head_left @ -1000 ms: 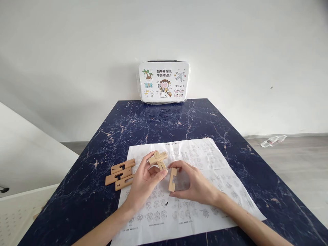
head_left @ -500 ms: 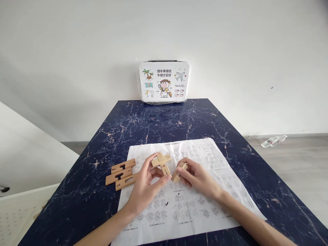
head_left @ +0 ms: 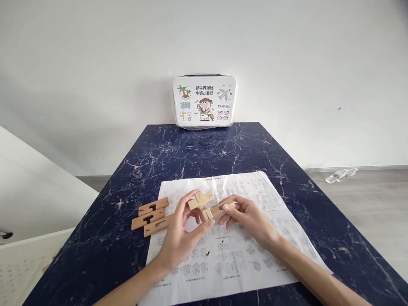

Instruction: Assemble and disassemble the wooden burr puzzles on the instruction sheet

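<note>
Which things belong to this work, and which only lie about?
Work: interlocked pale wooden blocks; oblong pale wooden block; probably white printed paper sheet, three brown slotted wooden plates.
Lying about, probably: white printed rectangular case; clear elongated plastic item.

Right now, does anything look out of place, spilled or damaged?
A clear plastic item lies on the floor right of the table, apart from the wooden pieces; it may be litter. A small dark mark also interrupts the pale wall. Nothing looks spilled.

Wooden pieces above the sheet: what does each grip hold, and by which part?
Left grip: crossed wooden pieces, by their far and near ends. Right grip: wooden bar, by its right end.
</note>
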`<act>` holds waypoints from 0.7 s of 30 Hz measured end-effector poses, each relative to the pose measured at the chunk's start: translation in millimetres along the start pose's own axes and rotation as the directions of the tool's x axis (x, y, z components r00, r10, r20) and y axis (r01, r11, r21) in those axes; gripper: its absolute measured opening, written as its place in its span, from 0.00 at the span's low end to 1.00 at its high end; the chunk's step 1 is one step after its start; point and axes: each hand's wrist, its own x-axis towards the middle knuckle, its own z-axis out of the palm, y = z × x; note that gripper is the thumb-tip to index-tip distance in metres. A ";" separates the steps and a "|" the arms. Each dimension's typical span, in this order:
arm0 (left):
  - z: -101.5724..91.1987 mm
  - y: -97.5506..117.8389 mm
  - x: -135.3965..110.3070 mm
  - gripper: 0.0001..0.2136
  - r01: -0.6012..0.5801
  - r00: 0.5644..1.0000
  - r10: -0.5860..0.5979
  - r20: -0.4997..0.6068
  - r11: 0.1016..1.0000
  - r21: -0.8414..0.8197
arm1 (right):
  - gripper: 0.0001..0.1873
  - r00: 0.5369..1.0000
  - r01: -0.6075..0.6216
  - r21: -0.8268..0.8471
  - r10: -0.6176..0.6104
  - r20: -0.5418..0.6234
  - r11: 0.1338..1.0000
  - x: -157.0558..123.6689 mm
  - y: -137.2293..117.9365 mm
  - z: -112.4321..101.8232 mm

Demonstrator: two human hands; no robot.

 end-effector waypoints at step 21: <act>1.7 -0.4 -2.9 0.34 0.043 0.998 -0.042 0.044 0.999 -0.020 | 0.32 0.998 -0.040 0.040 0.038 0.049 0.998 0.0 3.3 6.0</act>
